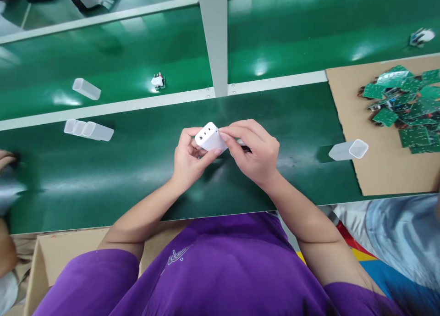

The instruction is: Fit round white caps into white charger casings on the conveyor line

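Left hand (192,155) is curling partway closed around a white casing (210,138), its thumb pressing along the near side and its fingers wrapping behind. Casing is sitting up off the tabletop (147,183), in front of the purple shirt (223,265), and is tilting so that its end face, with three dark port openings, is showing upward and to the left. Right hand (256,146) is bringing thumb and forefinger close together at the casing's right edge, just beside the port end, fingertips touching it; cannot tell whether they are gripping the casing itself or something small between them. A dark item (245,147) is showing under the right hand, mostly hidden, kind unclear. Left along the tabletop, a row of translucent sleeves (98,131) is lying end to end, touching. Beyond the metal rail (137,103), a single sleeve (86,89) and a small white-and-green assembly (158,81) are resting well apart on a glossy green surface (127,54); a similar piece (422,37) is lying at far right. On the right, another sleeve (347,150) is lying across the edge of a cardboard sheet (378,178), open end facing right, while green circuit boards (405,105) are heaping up on the sheet. A co-worker's hand (6,159) is edging into view at far left, blurred.
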{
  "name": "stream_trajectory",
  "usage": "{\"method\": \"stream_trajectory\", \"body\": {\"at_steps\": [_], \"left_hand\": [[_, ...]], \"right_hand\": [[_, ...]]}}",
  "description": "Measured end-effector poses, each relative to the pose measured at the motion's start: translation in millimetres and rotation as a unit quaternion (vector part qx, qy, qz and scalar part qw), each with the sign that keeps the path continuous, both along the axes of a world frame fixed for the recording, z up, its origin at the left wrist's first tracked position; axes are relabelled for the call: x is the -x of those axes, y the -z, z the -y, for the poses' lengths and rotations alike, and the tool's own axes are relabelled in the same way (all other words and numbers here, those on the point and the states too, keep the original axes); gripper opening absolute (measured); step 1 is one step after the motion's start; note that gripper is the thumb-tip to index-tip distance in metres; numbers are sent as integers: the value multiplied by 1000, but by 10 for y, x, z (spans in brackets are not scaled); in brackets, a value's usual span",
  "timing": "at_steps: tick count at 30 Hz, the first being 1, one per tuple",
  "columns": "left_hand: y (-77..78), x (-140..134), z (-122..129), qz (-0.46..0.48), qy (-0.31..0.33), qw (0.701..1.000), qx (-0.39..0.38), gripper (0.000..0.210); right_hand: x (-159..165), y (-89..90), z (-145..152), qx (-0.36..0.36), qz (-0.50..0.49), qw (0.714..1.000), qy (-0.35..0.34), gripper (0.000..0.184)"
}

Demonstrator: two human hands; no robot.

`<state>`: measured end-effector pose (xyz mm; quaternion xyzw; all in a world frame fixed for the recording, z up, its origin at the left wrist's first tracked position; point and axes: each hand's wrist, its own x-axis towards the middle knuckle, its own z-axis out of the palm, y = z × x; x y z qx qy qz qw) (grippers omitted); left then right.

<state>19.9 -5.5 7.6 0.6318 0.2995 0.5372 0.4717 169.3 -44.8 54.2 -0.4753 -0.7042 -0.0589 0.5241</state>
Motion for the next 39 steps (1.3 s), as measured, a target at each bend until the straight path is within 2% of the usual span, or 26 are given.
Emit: {"method": "stream_trajectory", "body": {"at_steps": [10, 14, 20, 26, 30, 33, 36, 39], "left_hand": [[41, 47, 10, -89, -79, 988, -102, 49], [57, 51, 0, -107, -98, 980, -135, 52], [84, 58, 0, -142, -130, 970, -151, 58], [82, 68, 7, -166, -146, 961, -164, 55], [83, 92, 9, -164, -139, 965, -150, 53], [75, 121, 7, -189, -140, 964, -125, 52], [61, 141, -2, -212, -167, 955, -124, 50], [35, 146, -11, -212, -187, 948, -146, 46]], "right_hand": [[-5, 41, 0, -50, 109, 992, 40, 18], [7, 53, 1, -69, 110, 991, 44, 16], [43, 92, 16, -67, 114, 989, 67, 17], [122, 125, 35, -42, 57, 995, 75, 16], [150, 133, 42, -67, 38, 995, 61, 17], [162, 158, 55, -61, 58, 994, 64, 20], [174, 204, 64, -38, 113, 989, 91, 23], [181, 238, 56, -17, 104, 992, 66, 28]]}}
